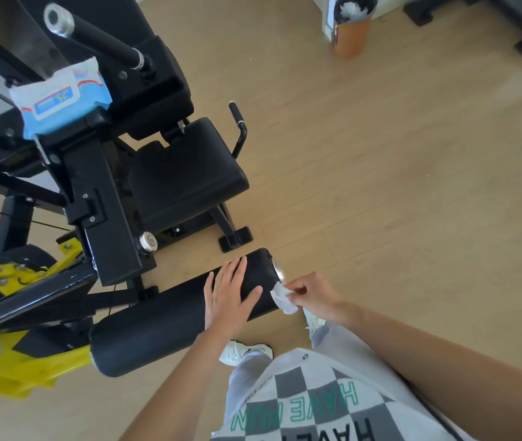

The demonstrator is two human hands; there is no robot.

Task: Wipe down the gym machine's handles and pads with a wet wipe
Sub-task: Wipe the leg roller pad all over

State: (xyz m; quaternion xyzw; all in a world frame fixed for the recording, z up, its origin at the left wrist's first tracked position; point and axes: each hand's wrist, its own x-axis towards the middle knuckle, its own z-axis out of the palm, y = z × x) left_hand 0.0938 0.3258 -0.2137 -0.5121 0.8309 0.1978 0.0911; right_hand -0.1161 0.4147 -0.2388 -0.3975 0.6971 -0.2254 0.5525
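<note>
A: Head view, lower centre of the frame: what is on the roller pad [164, 319]?
B: The left hand [226, 297] lies flat, fingers spread, on that long black cylinder of matte padding.
A: And the other one?
B: The right hand [312, 292] pinches a crumpled white wet wipe [282, 297] against the pad's rounded end.
A: Upper left?
B: A soft blue-and-white wipes pack [62, 97] sits on the black steel frame; a smooth square seat pad [186, 173] is at centre

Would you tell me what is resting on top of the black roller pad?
The left hand lies flat on the roller pad; the right hand presses a wipe at its end. The pad beneath the palm is hidden.
</note>
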